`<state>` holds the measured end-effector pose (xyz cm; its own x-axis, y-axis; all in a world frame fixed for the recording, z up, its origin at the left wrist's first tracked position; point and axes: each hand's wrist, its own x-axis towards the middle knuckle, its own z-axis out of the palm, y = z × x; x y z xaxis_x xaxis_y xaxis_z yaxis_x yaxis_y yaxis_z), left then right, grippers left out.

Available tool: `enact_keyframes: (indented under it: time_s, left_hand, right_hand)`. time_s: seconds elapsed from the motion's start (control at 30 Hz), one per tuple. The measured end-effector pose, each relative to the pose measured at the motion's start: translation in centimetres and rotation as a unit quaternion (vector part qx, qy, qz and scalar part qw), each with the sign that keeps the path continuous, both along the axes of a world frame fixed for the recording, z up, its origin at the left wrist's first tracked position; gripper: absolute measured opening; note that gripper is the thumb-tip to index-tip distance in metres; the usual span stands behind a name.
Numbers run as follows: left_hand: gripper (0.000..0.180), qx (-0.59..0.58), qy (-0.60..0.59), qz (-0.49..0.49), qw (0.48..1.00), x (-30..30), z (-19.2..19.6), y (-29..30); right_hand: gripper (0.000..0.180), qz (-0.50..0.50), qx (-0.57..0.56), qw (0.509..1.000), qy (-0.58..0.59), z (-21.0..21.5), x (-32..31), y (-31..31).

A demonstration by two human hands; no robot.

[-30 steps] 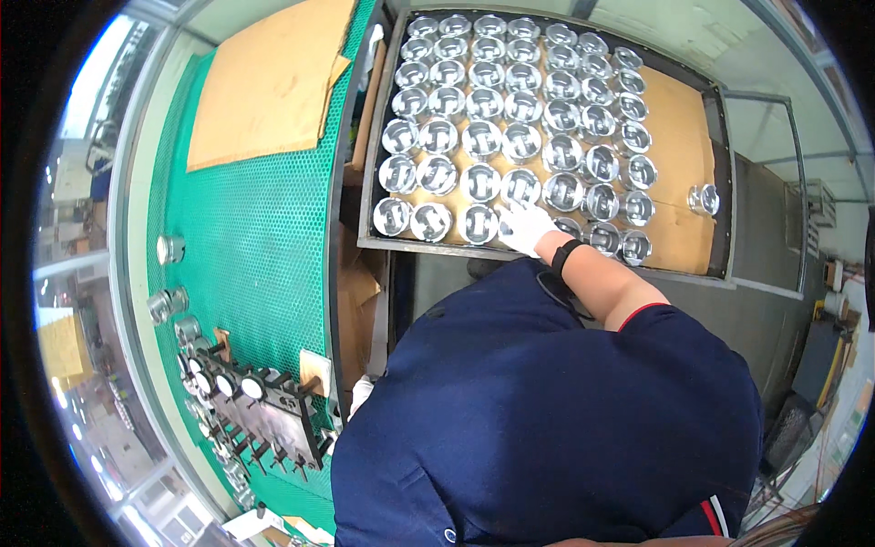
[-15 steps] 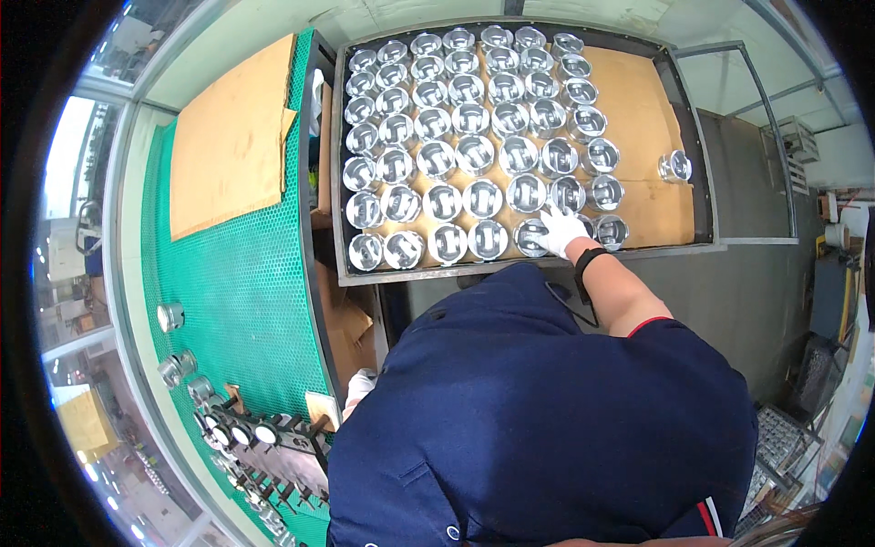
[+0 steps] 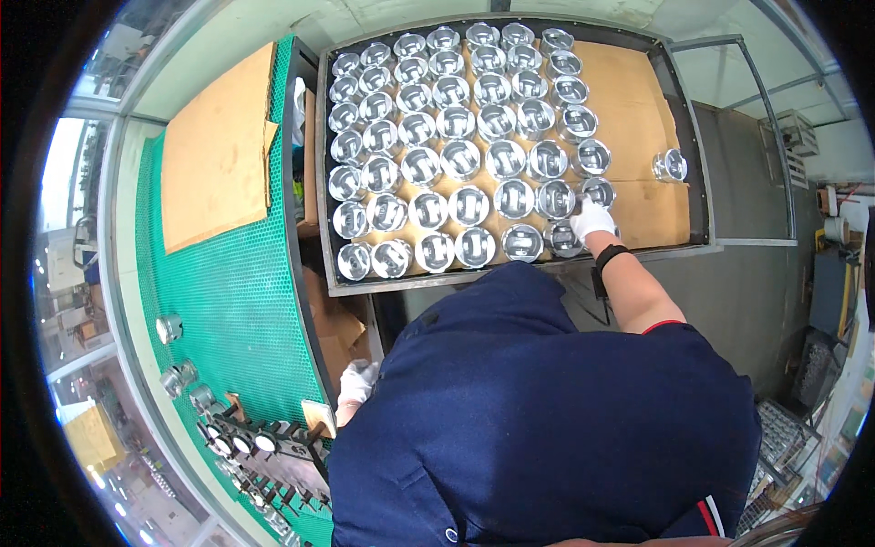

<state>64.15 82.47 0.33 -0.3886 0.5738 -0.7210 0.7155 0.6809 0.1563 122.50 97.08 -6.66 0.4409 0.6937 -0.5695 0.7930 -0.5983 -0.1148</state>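
My right hand (image 3: 592,221), in a white glove, reaches over the near right corner of a dark-framed tray (image 3: 510,273). Its fingertips are at a silvery metal piston (image 3: 598,190), and the hand covers most of the piston in front of that one. Whether the fingers grip either of them is hidden. Rows of similar pistons (image 3: 460,159) stand on brown cardboard in the tray. My left hand (image 3: 358,381), also white-gloved, hangs low beside the green bench, next to my torso. Its fingers look loosely curled, but they are too small and partly hidden to tell more.
One piston (image 3: 671,166) stands apart at the tray's right side. On the left, a green mesh-topped bench (image 3: 237,310) bears a cardboard sheet (image 3: 219,146), a few pistons (image 3: 169,328) and dial gauges (image 3: 241,441). A metal rail frame (image 3: 775,146) juts out beyond the tray's right.
My right hand has moved right along the tray's front row, uncovering the piston it was over. My left hand has come further into view. The whole view has shifted slightly.
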Motion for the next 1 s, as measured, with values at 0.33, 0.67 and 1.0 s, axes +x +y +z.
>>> enact_keyframes:
  time_s: [0.33, 0.67, 1.0]
  left_hand:
    - [0.077, 0.198, -0.647, 0.207, 0.707, 11.3, 15.0, 9.0]
    - [0.083, 0.218, -0.635, 0.184, 0.718, 15.8, 20.9, 4.9]
    - [0.053, 0.419, -0.371, -0.01, 0.829, 21.1, 18.9, -5.5]
  right_hand:
    - [0.051, 0.304, 0.09, 0.773, 0.549, 14.8, -20.4, 4.9]
    - [0.032, 0.28, -0.012, 0.64, 0.715, 22.6, -23.3, 3.0]
    - [0.026, 0.178, -0.063, 0.64, 0.745, 24.6, -19.5, -6.7]
